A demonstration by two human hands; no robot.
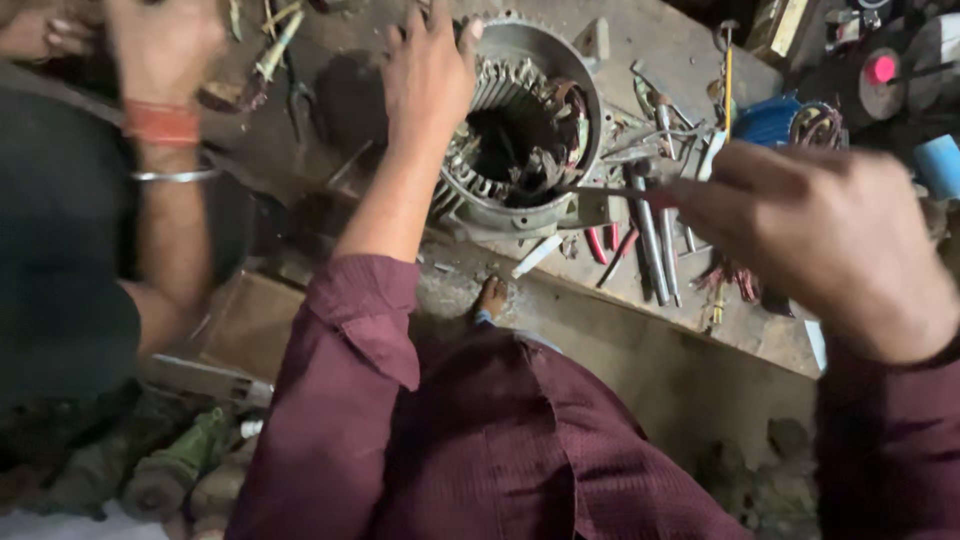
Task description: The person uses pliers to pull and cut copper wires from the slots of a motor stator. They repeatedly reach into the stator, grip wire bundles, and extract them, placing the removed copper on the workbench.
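- The left hand (pixel 430 75) lies palm-down and open on the rim of a motor stator housing (pixel 575 95), fingers spread over its upper left edge, steadying it rather than gripping.
- The housing rests tilted on a worn wooden workbench (pixel 680 50), its open mouth facing the camera; cut copper windings (pixel 530 165) hang ragged inside the bore.
- The right hand (pixel 820 225) is closed around a thin metal tool (pixel 610 190) — a rod or pliers nose, too blurred to say which — whose tip points at the lower right rim of the housing.
- Loose tools lie just beside the housing: steel punches (pixel 650 240), red-handled pliers (pixel 600 243), a yellow-handled screwdriver (pixel 727 85). A blue wound coil (pixel 775 120) sits further right.
- Another person's arm (pixel 170 180), with a red band and a metal bangle, reaches in at the left, well apart from the housing.
- Risks, as I judge them: the housing is only pressed, not clamped — a hard pry could make it roll or slide off the bench edge. The tool could slip off the wire and jab the left fingers on the rim, and the cut copper ends look sharp enough to nick skin.
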